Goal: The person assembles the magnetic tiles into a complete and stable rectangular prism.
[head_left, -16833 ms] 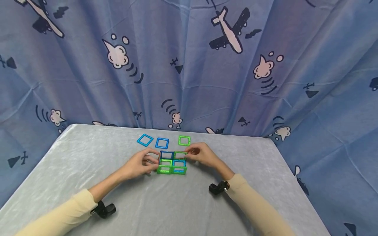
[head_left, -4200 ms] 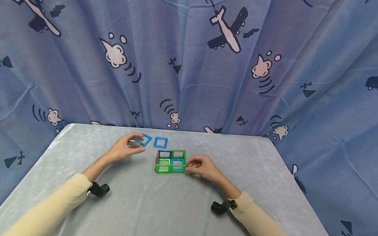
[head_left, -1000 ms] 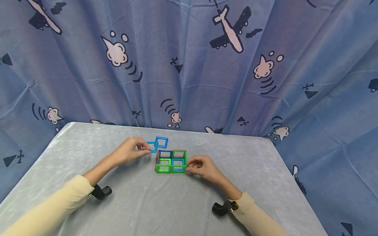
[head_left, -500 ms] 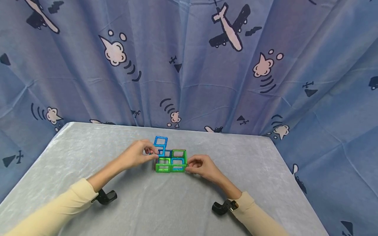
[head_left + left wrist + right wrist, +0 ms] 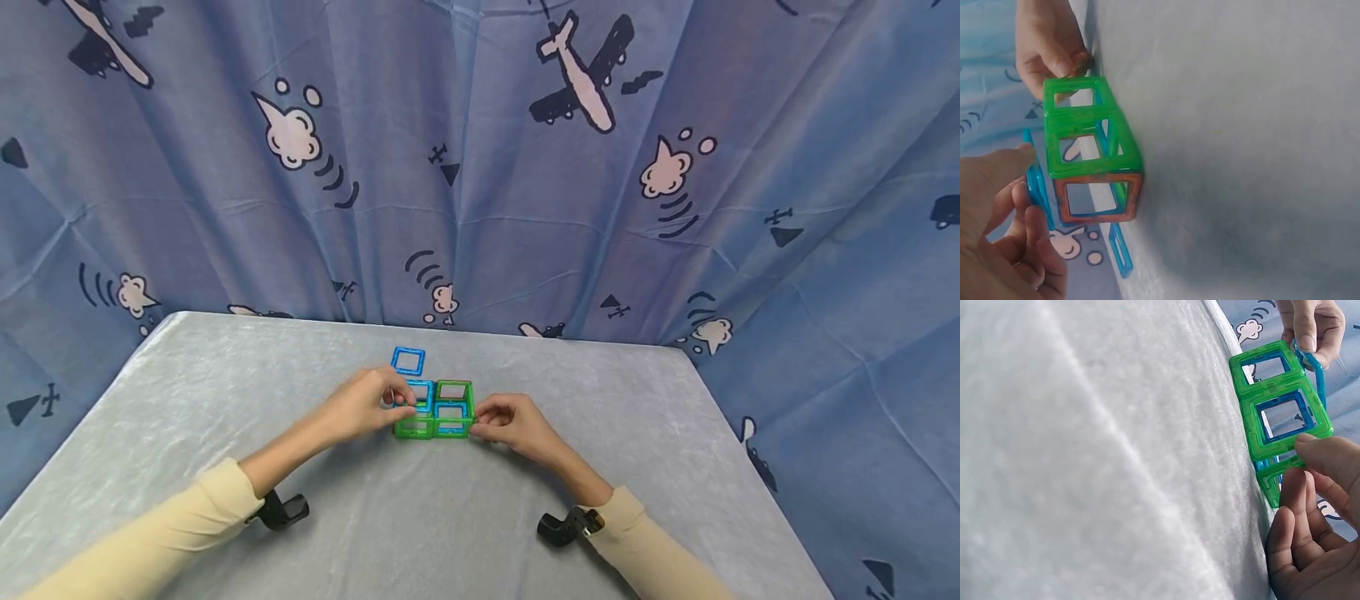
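Note:
My left hand [image 5: 367,406] pinches a blue square magnetic tile [image 5: 432,395] over the back left part of a low box of magnetic tiles [image 5: 435,429]. In the left wrist view the held blue tile [image 5: 1037,187] stands edge-on beside the box's open top. The box has green front walls [image 5: 1088,167] and an orange left end wall [image 5: 1097,217]. My right hand [image 5: 517,423] holds the box's front right corner. In the right wrist view its thumb rests on a green front tile [image 5: 1261,450], fingertips at the green end tile [image 5: 1270,490].
A loose blue square tile [image 5: 410,350] lies flat behind the box. Everything stands on a table with a grey-white cloth [image 5: 450,517]. A blue curtain with airplane prints [image 5: 480,167] hangs along the table's far edge.
My left hand has picked up one of two loose blue tiles and brought it right, over the box. The loose green tile behind is gone from there. My right hand stays at the box's right end.

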Demonstrator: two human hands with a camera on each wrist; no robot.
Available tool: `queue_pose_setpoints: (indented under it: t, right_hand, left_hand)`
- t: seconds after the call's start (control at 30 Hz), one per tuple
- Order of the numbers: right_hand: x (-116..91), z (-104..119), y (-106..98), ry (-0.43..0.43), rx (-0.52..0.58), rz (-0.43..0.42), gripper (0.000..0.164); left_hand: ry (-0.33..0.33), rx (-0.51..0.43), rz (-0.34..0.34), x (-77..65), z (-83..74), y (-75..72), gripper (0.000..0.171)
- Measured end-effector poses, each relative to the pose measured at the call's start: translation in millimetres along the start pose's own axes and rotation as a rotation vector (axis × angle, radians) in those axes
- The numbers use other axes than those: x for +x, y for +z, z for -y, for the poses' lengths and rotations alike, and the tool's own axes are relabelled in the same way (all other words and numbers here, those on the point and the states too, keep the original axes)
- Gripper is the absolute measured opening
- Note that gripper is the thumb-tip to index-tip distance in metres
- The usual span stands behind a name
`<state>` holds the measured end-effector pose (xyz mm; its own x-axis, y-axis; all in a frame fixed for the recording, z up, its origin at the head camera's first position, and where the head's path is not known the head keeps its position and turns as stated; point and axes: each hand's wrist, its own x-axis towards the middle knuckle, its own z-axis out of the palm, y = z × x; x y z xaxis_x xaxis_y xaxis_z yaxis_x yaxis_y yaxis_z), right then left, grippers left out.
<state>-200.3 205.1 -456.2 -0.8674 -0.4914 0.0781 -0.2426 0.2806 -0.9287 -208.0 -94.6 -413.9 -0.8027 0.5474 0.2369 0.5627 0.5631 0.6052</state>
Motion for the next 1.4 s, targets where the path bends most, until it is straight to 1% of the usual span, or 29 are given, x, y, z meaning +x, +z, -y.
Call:
queue_pose_setpoints:
  t: [0.13, 0.27, 0.37, 0.5, 0.77, 1.03, 1.17, 1.3, 1.4]
  right_hand:
    - [-0.1, 0.5, 0.3, 0.007, 0.002, -0.004, 0.016]
    - [-0.6, 0.6, 0.0, 0.006, -0.001, -0.002, 0.016]
    - [-0.8, 0.8, -0.3, 0.002, 0.004, 0.002, 0.016]
    - [-0.7, 1.7, -0.1, -0.005, 0.008, 0.005, 0.017]
    - [-0.2, 1.8, -0.7, 0.014, 0.001, 0.003, 0.019]
    - [-0.9, 1.5, -1.0, -0.013, 0.006, 0.007, 0.018]
    - [-1.0, 1.6, -0.6, -0.021, 0.005, 0.006, 0.017]
    - [-0.6, 1.0, -0.5, -0.007, 0.008, 0.003, 0.016]
    - [0.0, 0.1, -0.5, 0.002, 0.006, -0.001, 0.015]
  left_hand:
    - [-0.005, 0.005, 0.006, 0.8, -1.6, 3.2, 0.009]
    - [-0.025, 0.014, 0.010, 2.3, -2.1, 5.9, 0.009]
    - [-0.042, 0.012, 0.012, 3.1, -1.8, 7.8, 0.010]
    - [-0.047, 0.003, 0.010, 3.4, -1.0, 9.0, 0.011]
    - [-0.039, -0.024, 0.035, 4.0, -0.4, 7.2, 0.010]
    - [0.015, -0.010, 0.048, 4.5, 0.0, 5.7, 0.010]
    - [0.011, -0.011, 0.049, 4.1, 0.1, 5.8, 0.010]
    - [0.000, -0.015, 0.047, 3.7, 0.0, 6.4, 0.008]
    - [0.007, -0.015, 0.045, 3.6, 0.5, 6.8, 0.009]
